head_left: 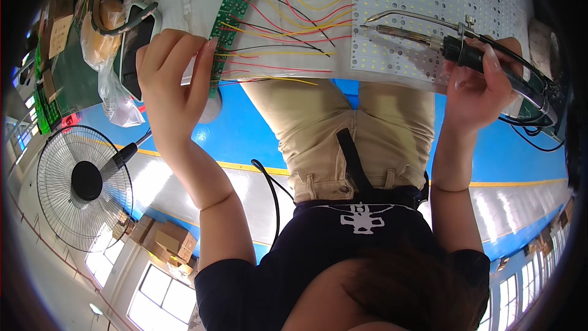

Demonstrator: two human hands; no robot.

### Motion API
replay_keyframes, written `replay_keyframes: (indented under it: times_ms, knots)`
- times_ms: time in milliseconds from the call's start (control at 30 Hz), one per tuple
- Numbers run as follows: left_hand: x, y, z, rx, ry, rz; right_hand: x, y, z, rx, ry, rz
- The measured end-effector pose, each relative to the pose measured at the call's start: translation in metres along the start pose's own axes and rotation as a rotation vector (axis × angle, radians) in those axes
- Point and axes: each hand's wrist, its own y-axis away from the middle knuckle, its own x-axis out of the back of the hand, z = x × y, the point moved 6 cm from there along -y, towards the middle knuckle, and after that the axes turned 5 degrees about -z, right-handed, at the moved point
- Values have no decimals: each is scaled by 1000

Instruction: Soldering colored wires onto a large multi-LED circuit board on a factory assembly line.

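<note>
My left hand [173, 79] has its fingers curled, with thumb and fingertips pinched at the left edge of a long green circuit board [228, 21]. Red, yellow and black wires [288, 15] fan out from that board to the right. Some of their ends lie over a white panel [392, 0] dotted with rows of small yellowish parts and holes. In my right hand [476, 98] is a soldering iron [460, 53] with a thin metal feed tube clamped along it. Its tip points left, over the panel's left part and close to the wire ends.
Left of my left hand are a dark device with a pale rim [130, 55], a thick dark cable loop [98, 15] and a clear plastic bag [119, 101]. The iron's black cable curves down at the right. Beyond are a standing fan [86, 181] and cardboard boxes [174, 239].
</note>
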Motion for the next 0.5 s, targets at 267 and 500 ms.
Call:
replay_keyframes:
  times_ms: [267, 500]
  knots:
    - [16, 5, 16, -81, -23, 265, -9, -5, -5, -9, -51, -67]
    - [-2, -13, 9, 76, -3, 201, -2, 0, 0, 37, 162, -71]
